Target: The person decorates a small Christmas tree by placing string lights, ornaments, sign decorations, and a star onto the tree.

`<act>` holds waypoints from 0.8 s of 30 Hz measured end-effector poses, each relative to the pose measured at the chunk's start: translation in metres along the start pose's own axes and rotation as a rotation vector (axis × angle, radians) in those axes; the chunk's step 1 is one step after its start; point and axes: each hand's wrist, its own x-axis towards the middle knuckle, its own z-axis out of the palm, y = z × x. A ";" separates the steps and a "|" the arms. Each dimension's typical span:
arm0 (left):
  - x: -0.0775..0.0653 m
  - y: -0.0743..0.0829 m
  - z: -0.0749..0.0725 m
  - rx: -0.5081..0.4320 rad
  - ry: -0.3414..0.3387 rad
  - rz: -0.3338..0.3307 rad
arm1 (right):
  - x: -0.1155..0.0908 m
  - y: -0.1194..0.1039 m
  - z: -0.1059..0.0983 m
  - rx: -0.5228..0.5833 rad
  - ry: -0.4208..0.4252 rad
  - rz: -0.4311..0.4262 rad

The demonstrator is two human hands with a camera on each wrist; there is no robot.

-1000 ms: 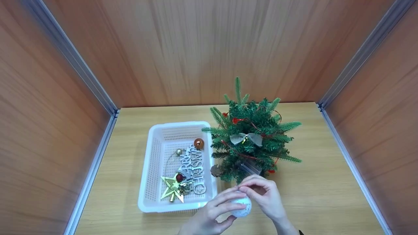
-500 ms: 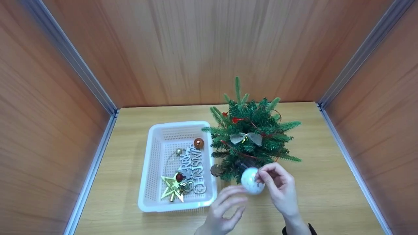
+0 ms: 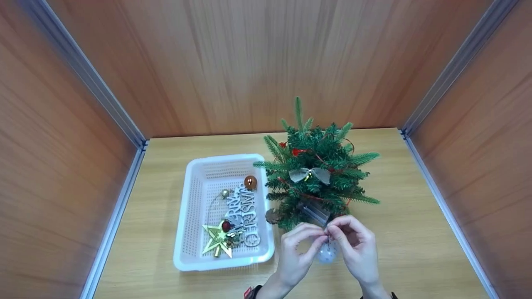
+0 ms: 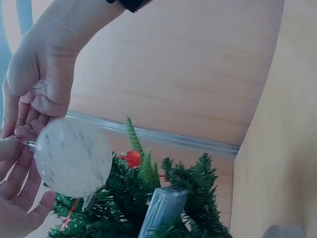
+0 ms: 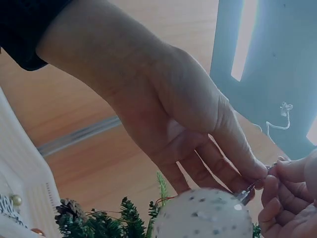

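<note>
Pinching a thin cord point(image 5: 259, 181) between thumb and fingers of both the left hand point(image 3: 296, 251) and the right hand point(image 3: 358, 249), with the two sets of fingertips almost meeting just in front of a small green artificial Christmas tree point(image 3: 332, 149). Holding by that cord a round white speckled bauble point(image 3: 327, 253), below the fingertips and between the hands, above a pale wooden desk point(image 3: 419, 249). Cannot tell the exact spot of each pinch on the cord.

On the tree, can see a pale sheer ribbon bow point(image 3: 320, 175), a red ornament point(image 3: 297, 152) above it, a brown pine cone point(image 3: 273, 216) at the lower left and a clear grey plastic block point(image 3: 314, 211) just beyond the fingertips. To the left, close beside the tree, can see a white perforated plastic basket point(image 3: 220, 265). Inside it, can make out silver "MERRY CHRISTMAS" lettering point(image 3: 249, 212), a shiny gold star point(image 3: 216, 236), a shiny copper ball point(image 3: 250, 182), a dark red ball point(image 3: 226, 226) and a small gold ball point(image 3: 225, 193).
</note>
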 end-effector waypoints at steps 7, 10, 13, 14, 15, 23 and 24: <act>-0.007 -0.003 0.001 0.043 0.020 0.013 | -0.013 0.008 -0.009 0.056 0.042 0.055; -0.009 -0.004 0.000 0.056 0.026 0.000 | -0.016 0.009 -0.011 0.031 0.075 0.131; -0.009 -0.005 -0.001 0.039 0.012 -0.032 | -0.017 0.007 -0.012 -0.007 0.099 0.220; -0.009 -0.005 -0.001 0.029 0.004 -0.042 | -0.017 0.005 -0.012 -0.023 0.102 0.246; -0.009 -0.005 -0.001 0.019 -0.003 -0.051 | -0.016 0.004 -0.012 -0.027 0.100 0.262; -0.006 -0.004 0.000 0.035 -0.009 -0.057 | -0.015 0.005 -0.007 -0.009 0.112 0.235; -0.006 -0.005 0.000 0.047 -0.004 -0.054 | -0.015 0.007 -0.007 -0.008 0.109 0.236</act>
